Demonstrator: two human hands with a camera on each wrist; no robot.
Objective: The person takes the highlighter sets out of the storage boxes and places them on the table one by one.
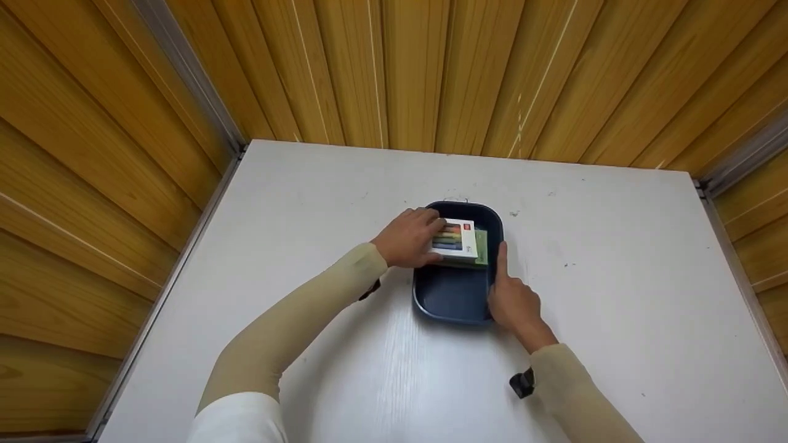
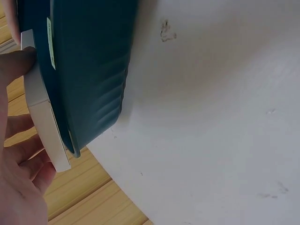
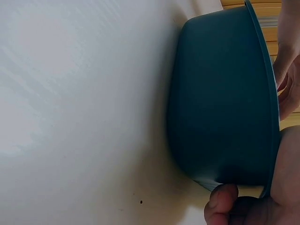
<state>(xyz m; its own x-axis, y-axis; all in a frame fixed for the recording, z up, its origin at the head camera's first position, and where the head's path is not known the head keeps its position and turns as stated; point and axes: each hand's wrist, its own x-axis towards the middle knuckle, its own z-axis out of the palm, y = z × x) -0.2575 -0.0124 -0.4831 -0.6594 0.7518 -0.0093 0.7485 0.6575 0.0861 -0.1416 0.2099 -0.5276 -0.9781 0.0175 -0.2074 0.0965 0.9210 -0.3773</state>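
Note:
A dark blue plastic bin [image 1: 452, 301] stands on the white table. My left hand [image 1: 411, 239] grips a white box of crayons [image 1: 469, 246] at the bin's far half, with coloured sticks showing through its window. In the left wrist view, thumb and fingers lie on opposite edges of the white box [image 2: 49, 126], which sits at rim height. Under it a light green flat item [image 1: 482, 246] shows in part inside the bin. My right hand [image 1: 516, 301] holds the bin's right rim, its index finger straight along the side; the curled fingers [image 3: 222, 199] are outside the wall.
The white tabletop [image 1: 295, 203] surrounds the bin and has small dark marks. Wooden plank walls [image 1: 412, 74] enclose the back and sides, with a metal rail [image 1: 191, 74] at the left corner.

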